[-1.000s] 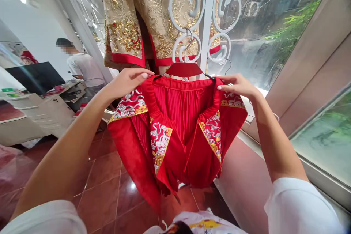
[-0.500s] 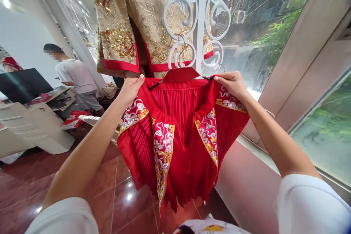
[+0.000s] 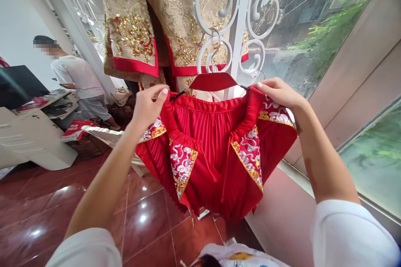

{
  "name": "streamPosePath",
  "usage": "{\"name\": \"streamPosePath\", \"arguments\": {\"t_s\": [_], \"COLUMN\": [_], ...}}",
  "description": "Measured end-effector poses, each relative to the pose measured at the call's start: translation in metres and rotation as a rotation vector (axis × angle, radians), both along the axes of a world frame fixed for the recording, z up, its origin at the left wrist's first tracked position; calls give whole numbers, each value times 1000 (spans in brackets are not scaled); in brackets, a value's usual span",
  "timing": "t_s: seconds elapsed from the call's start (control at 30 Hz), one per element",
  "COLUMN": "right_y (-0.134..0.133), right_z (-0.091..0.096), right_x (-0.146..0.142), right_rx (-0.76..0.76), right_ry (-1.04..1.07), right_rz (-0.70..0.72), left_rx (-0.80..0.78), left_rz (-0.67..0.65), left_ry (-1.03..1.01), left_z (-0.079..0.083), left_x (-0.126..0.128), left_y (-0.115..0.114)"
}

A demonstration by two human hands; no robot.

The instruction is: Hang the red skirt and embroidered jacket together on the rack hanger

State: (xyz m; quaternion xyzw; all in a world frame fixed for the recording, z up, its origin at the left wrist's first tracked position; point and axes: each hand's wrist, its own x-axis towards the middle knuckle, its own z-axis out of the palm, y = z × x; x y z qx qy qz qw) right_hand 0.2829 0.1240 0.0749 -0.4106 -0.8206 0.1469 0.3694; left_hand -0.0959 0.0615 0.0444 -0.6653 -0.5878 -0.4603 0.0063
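Note:
A red pleated skirt (image 3: pixel 216 171) with silver and gold embroidered panels hangs spread between my two hands. Its waistband is at the arms of a hanger (image 3: pixel 214 81) that has a red middle and a metal hook. My left hand (image 3: pixel 149 104) pinches the waistband at the left end, thumb on top. At the opposite end my right hand (image 3: pixel 278 91) grips the waistband beside the hanger's tip. The hook stands upright in front of the white scrolled metalwork (image 3: pixel 239 29); whether it rests on it I cannot tell.
Behind the hanger hangs a beige gown (image 3: pixel 175 21) with gold sequins and red hems. A window (image 3: pixel 300 37) is at the right, above a pale ledge (image 3: pixel 288 212). Leftward, a person (image 3: pixel 78 79) in a white shirt stands near a white desk (image 3: pixel 37 142).
My hands, the skirt and the hanger have shifted slightly rightward in view. The skirt's lower part has swung up and looks shorter. Both hands keep their hold.

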Motion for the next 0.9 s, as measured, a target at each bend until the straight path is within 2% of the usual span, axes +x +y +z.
{"name": "streamPosePath", "arguments": {"t_s": [0.07,0.13,0.17,0.2,0.27,0.3,0.37,0.4,0.47,0.6,0.77,0.9], "right_y": [-25,-57,-74,-89,-110,-114,-111,-104,-86,-64,-78,-95], "right_z": [-18,-50,-71,-93,-138,-157,-186,-196,-207,-214,-225,-238], "right_x": [-5,-17,-26,-37,-61,-73,-93,-101,-111,-120,-119,-112], "right_rx": [358,723,827,911,742,566,232,96,-65,-133,-137,-226], "right_ry": [47,120,148,178,106,70,-3,-39,-108,-174,-48,88], "right_rz": [-242,-555,-668,-696,-608,-605,-596,-603,-640,-707,-615,-523], "left_rx": [227,337,331,333,152,12,-174,-230,-286,-380,-460,-461], "left_rz": [262,454,445,406,201,116,82,116,214,262,321,408], "left_ry": [108,184,182,133,-22,-123,-185,-182,-121,31,116,120], "left_z": [-24,-61,-84,-108,-153,-172,-196,-202,-204,-195,-195,-201], "left_x": [18,47,66,85,120,134,150,152,146,133,138,130], "left_y": [-32,-65,-78,-89,-100,-100,-95,-90,-78,-56,-36,-28]}}
